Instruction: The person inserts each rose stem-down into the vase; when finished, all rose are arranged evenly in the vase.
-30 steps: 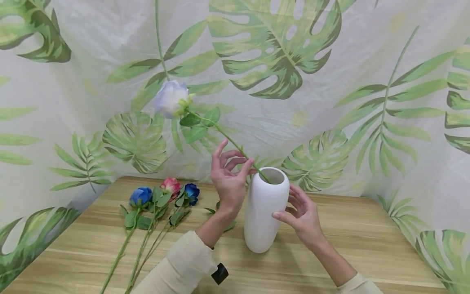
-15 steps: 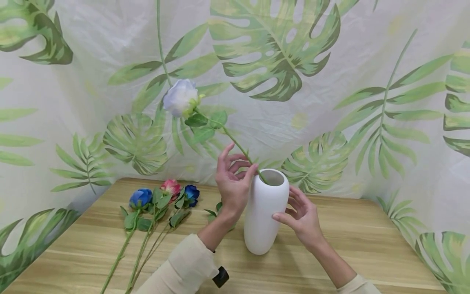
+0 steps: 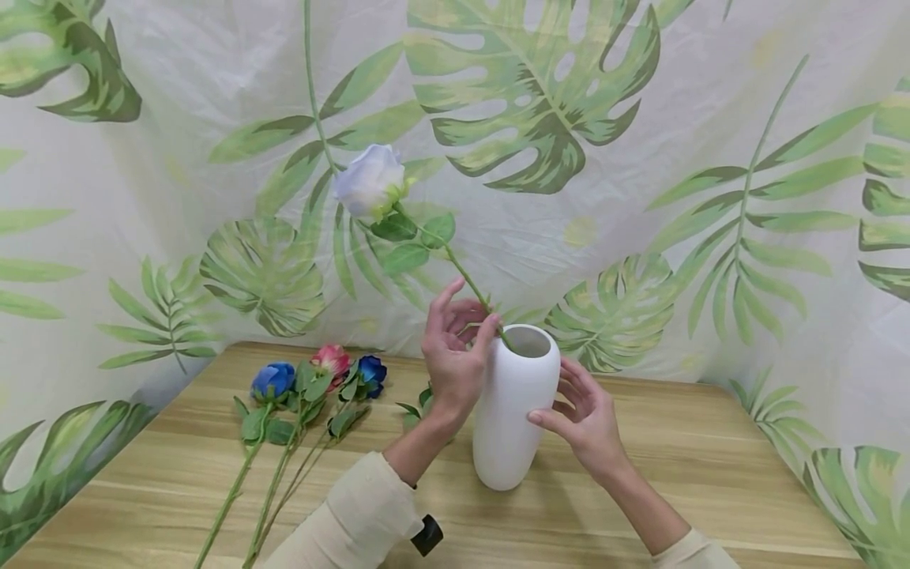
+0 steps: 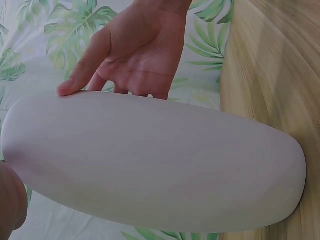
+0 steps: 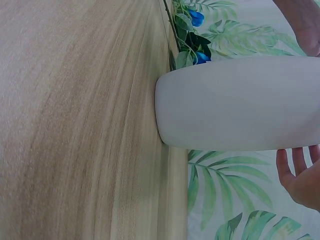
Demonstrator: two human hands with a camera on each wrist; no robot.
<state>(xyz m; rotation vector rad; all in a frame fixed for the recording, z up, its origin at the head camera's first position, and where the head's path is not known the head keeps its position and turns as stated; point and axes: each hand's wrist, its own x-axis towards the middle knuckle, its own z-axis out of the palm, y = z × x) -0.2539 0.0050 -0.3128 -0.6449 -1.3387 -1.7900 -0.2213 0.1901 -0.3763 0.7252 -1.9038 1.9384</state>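
Note:
A pale lilac-white rose (image 3: pixel 370 183) leans to the upper left in the head view, its stem entering the mouth of a tall white vase (image 3: pixel 513 419). Just left of the rim, my left hand (image 3: pixel 456 359) pinches that stem between thumb and fingers. How deep the stem reaches is hidden by the vase wall. My right hand (image 3: pixel 588 423) holds the vase's right side, thumb in front and fingers behind. Standing upright on the table, the vase (image 4: pixel 155 160) fills much of the left wrist view, where the right hand (image 4: pixel 140 50) touches its side.
Left on the wooden table (image 3: pixel 640 498) lie a blue rose (image 3: pixel 273 381), a pink rose (image 3: pixel 331 361) and a dark blue rose (image 3: pixel 371 375), stems pointing forward. Green leaves (image 3: pixel 412 412) show partly behind the left wrist. A leaf-patterned cloth (image 3: pixel 512 237) hangs behind the table.
My left hand has shifted slightly right, toward the vase. The pale rose's bloom has swung right and its stem stands a little steeper. The right hand and vase stay in place.

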